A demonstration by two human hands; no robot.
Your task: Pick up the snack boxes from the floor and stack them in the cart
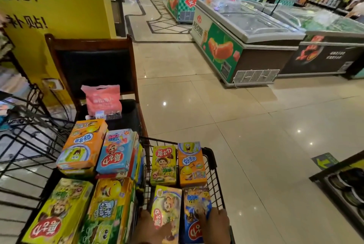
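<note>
Right hand (215, 226), bottom edge of the frame right of centre: rests on the blue box (195, 216), one finger laid straight along its face; fingers not curled round it. Left hand (151, 228), bottom centre: lies against the lower end of the green box (167, 208); thumb across the box face, remaining fingers hidden, so grip state cannot be told.

Both boxes lie flat, side by side and touching, in the near row of the cart (213, 163) compartment, lower centre. Far row of the same compartment: yellow-green box (163, 165) and orange box (192, 165), also flat and side by side.

Left of the wire divider, lower left of the frame: more boxes in stacks. Topmost there: large orange box (82, 145) and light blue box (118, 151) at the back, two yellow boxes (59, 212) in front. Other boxes stand on edge between light blue box and divider.

Beyond the cart, centre left: wooden chair (92, 66) with dark padding, pink bag (102, 99) on its seat. Behind the chair: yellow pillar (59, 1) with black characters.

Upper right: chest freezers (246, 32) in rows on glossy tiled floor (236, 125); stocked shelves behind them. Wire rack (29, 125) at left edge.
</note>
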